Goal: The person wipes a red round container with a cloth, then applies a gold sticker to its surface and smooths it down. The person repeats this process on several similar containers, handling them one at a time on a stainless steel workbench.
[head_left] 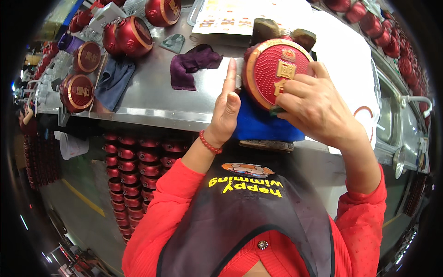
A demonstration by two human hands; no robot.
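A round red bottle (260, 64) with a gold rim and raised gold characters lies face up over a blue cloth (265, 122). Two dark blocks stand by its neck, the left block (265, 30) and the right block (304, 39). My left hand (224, 113) is open, fingers stretched out along the bottle's left side. Curled over the bottle's lower right face, my right hand (318, 104) pinches a small dark green scrap (277, 110), mostly hidden under its fingers; its material is unclear. A dark strip (266, 145) lies at the near edge of the blue cloth.
To the left on the metal table (152, 99) are a purple cloth (184, 74), a grey-green flat piece (173, 43), a blue-grey cloth (114, 81) and several red bottles (134, 37). Printed sheets (226, 18) lie behind. Stacked red bottles (131, 180) stand below; a sink (390, 111) is at right.
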